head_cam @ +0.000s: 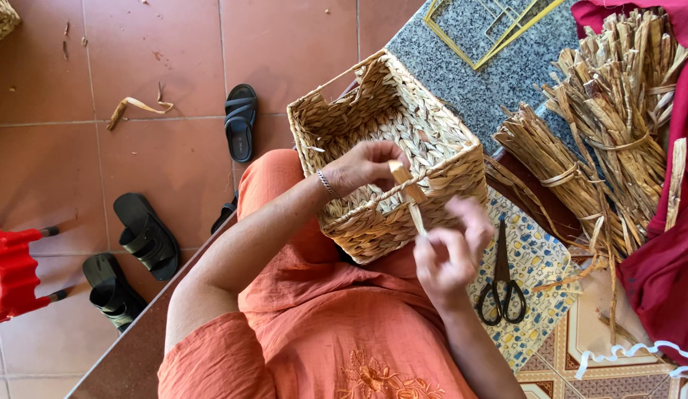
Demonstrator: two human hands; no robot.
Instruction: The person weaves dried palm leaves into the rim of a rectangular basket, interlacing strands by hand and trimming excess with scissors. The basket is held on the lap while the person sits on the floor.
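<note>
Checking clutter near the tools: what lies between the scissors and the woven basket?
In the head view, the right hand sits between the woven basket and the scissors, pinching a straw strip over patterned cloth.

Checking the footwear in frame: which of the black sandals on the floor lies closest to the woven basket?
The single black sandal lying just left of the basket, by its far corner. The other pair sits further off, near the red stool.
</note>
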